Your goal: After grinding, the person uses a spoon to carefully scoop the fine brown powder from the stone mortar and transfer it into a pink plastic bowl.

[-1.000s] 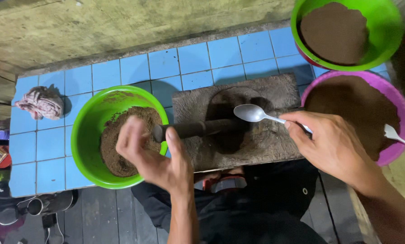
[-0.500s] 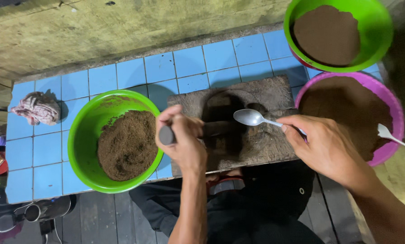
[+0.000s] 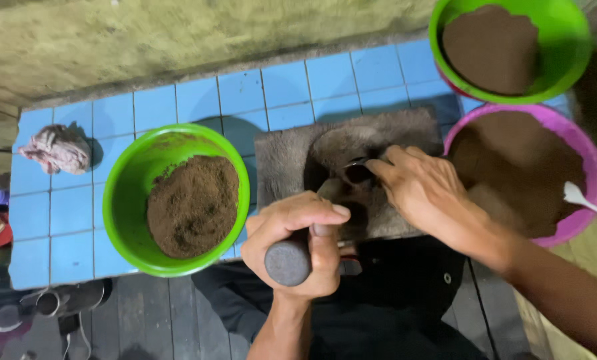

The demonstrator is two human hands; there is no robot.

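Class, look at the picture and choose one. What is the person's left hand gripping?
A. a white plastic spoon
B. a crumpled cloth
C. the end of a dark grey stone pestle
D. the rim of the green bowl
C: the left hand is closed around the round end of the dark grey stone pestle, which reaches onto the stone grinding slab; the white spoon rests untouched in the purple bowl.

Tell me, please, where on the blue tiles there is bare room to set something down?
Bare tiles run along the wall behind the left green bowl, and between it and the rag. Around the stone slab, both hands and the pink bowl it is crowded.
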